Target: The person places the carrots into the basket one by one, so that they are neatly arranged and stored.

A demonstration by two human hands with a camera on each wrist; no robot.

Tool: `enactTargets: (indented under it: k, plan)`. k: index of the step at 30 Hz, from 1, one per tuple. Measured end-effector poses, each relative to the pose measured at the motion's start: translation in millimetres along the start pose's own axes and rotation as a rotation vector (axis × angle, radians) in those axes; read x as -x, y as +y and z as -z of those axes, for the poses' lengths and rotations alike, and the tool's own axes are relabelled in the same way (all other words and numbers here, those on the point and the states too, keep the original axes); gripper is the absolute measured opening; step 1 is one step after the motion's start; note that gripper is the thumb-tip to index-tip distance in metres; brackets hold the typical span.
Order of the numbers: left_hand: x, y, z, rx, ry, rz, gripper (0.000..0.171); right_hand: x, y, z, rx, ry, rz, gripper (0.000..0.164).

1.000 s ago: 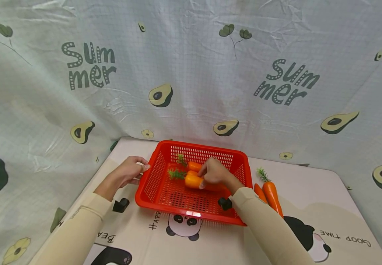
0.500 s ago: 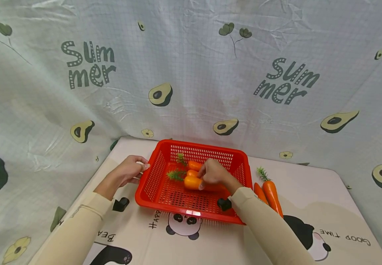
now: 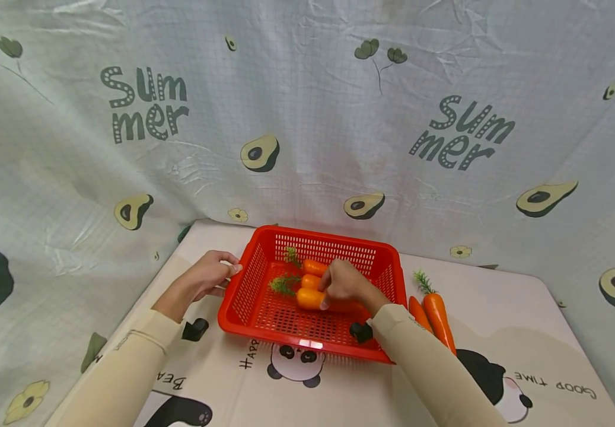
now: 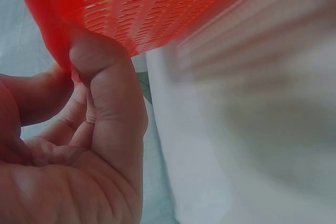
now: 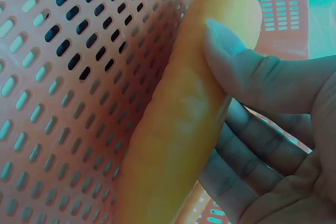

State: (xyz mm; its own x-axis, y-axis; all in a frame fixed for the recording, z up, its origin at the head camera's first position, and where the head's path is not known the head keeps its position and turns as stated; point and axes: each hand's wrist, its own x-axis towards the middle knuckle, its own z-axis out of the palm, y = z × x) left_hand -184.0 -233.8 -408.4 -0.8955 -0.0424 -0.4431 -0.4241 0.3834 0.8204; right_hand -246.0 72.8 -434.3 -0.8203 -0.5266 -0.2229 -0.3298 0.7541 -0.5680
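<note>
Your left hand pinches the left rim of a red, rectangular plastic basket with slotted walls and floor. The left wrist view shows the thumb and a bent finger closed narrowly on that rim, one on each side of it.

Your right hand reaches down inside the basket and grips a smooth, glossy orange carrot, the nearest of three lying there. In the right wrist view your thumb presses along its thick end while your other fingers sit on the opposite side. This carrot lies with its feathery green tuft toward the basket's left wall; its tapered end is hidden under your hand in the head view.

Just beyond it is a middle orange carrot, and past that a far orange carrot whose green tuft shows near the back wall. Your right hand covers part of both.

To the right of the basket, on the pale table cover with panda prints, you have a long orange carrot with a green top and a second orange carrot close beside it, partly hidden by your cream sleeve. A whitish curtain printed with avocados hangs behind the table.
</note>
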Motion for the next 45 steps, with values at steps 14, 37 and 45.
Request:
enactTargets:
  k: [14, 37, 45]
  plan:
    - [2.2, 2.6, -3.2, -0.001, -0.011, -0.016, 0.029, 3, 8, -3, 0.034, 0.039, 0.017, 0.024]
    - [5.3, 5.4, -3.6, -0.007, -0.018, -0.014, 0.029, 14, 6, 15, 0.056, 0.038, 0.047, 0.009]
    - [4.0, 0.4, -0.7, -0.004, -0.016, -0.013, 0.027, 22, 12, 38, -0.170, 0.121, 0.037, 0.011]
